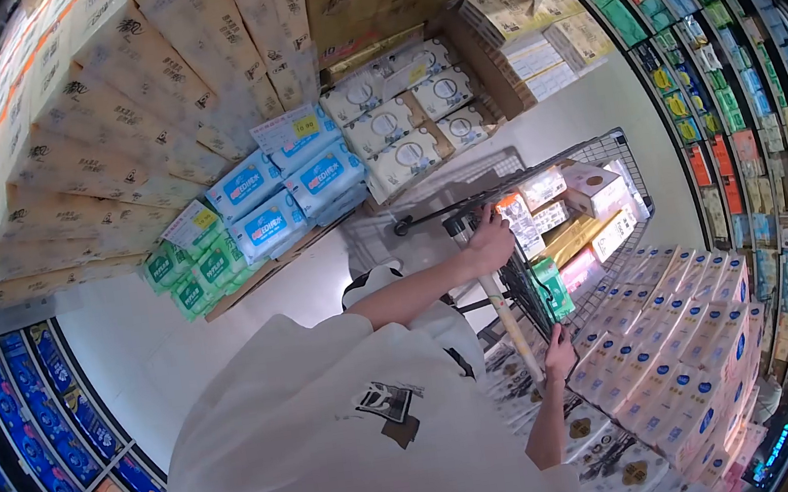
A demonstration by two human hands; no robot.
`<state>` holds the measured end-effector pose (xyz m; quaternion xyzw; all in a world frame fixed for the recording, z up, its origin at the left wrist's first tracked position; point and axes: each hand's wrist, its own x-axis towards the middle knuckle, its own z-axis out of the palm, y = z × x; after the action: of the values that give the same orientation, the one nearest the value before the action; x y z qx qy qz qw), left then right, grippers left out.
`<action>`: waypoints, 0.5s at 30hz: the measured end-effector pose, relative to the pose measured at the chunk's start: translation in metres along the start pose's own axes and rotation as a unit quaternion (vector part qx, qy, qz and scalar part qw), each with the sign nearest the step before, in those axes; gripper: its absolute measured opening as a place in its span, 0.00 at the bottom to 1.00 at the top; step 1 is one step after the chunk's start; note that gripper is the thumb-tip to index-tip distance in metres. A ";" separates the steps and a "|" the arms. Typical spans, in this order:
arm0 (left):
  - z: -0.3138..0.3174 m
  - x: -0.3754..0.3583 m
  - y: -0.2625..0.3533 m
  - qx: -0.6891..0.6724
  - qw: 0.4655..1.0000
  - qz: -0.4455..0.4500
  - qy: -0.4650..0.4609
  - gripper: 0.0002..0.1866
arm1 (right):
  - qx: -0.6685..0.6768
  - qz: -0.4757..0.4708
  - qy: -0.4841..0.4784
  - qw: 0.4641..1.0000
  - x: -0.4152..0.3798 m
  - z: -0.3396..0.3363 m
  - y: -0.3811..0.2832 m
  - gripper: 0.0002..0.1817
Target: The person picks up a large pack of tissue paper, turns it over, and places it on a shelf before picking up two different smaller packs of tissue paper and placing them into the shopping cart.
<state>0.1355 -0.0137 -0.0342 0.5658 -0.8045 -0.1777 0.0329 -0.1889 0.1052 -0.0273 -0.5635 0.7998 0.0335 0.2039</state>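
Note:
A wire shopping cart (635, 147) stands in front of me, tilted in the view, with a pale handle bar (506, 316). My left hand (490, 238) closes on the cart's near side, just past one end of the handle. Farther along, my right hand (559, 354) has its fingers round the edge of the cart near the other end. In the basket lie an orange-and-white pack (516, 220), a green pack (552, 287), a pink pack (581, 271), a gold pack (572, 240) and a brown-white box (596, 190).
Blue packs (267, 225), green packs (222, 264) and white packs (407, 157) fill cartons beside the pale floor (117, 332). Tall beige packs (128, 112) rise behind them. Pink tissue packs (671, 349) are stacked right against the cart's other side. Stocked shelves (733, 102) line the far side.

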 end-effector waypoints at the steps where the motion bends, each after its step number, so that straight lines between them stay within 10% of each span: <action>1: -0.002 -0.003 -0.001 -0.008 1.000 -0.002 0.003 0.18 | 0.007 -0.002 -0.011 1.000 -0.002 -0.002 -0.002 0.34; 15: -0.022 -0.027 -0.008 -0.049 0.997 0.014 -0.052 0.21 | 0.029 -0.021 0.022 0.999 -0.012 0.009 -0.002 0.29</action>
<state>0.1579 0.0029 -0.0127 0.5419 -0.8034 -0.2459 0.0211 -0.1810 0.1173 -0.0310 -0.5751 0.7925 -0.0064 0.2028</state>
